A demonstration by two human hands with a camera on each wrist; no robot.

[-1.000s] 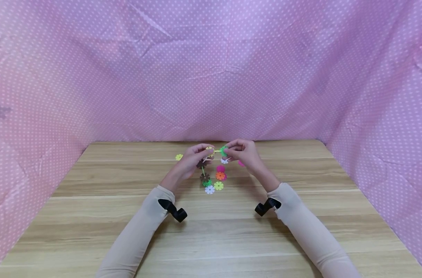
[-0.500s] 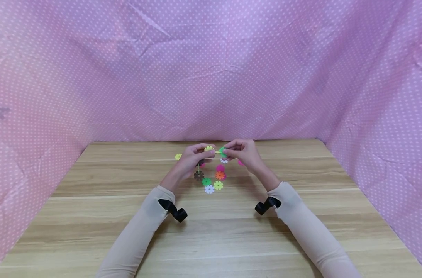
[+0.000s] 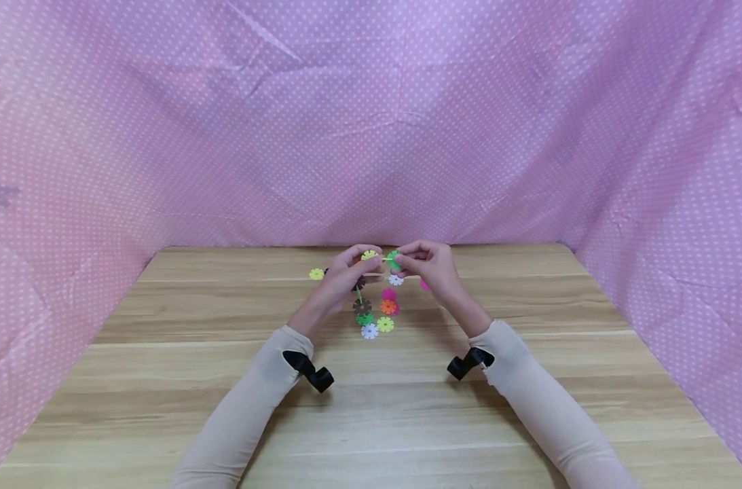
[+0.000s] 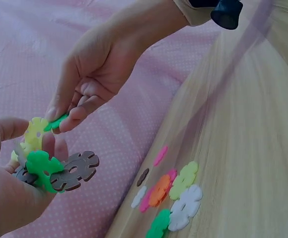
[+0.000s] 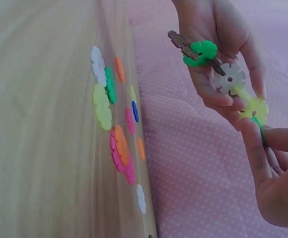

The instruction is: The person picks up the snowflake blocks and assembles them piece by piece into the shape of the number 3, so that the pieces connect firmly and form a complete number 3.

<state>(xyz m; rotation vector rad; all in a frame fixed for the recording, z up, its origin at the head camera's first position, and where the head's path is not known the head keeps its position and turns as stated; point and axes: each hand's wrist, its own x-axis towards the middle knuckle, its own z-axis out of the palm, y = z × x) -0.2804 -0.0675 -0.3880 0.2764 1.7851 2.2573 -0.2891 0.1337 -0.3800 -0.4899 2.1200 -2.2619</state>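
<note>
Above the far part of the table, my left hand (image 3: 346,273) holds a chain of notched plastic snowflake discs. Its loose end shows a brown disc (image 4: 79,171) slotted with a green disc (image 4: 39,166). Further along come another brown disc, a translucent white disc (image 5: 232,79) and yellow discs, the outermost yellow disc (image 5: 257,109) near my left fingertips. Opposite, my right hand (image 3: 430,268) pinches a separate-coloured green disc (image 4: 56,122) between thumb and fingers, its edge right at that yellow disc. My fingers partly cover the chain.
Loose discs lie on the wooden table (image 3: 371,421) below the hands, among them an orange disc (image 3: 387,307), a white disc (image 3: 369,331) and a yellow-green disc (image 3: 385,324). Another yellow disc (image 3: 316,274) lies left of them. A pink dotted cloth (image 3: 371,136) hangs behind.
Both hands have risen slightly, the left also shifting a little right. The chain's hanging brown end swung left, then back right. The green disc stays pinched at the yellow one.
</note>
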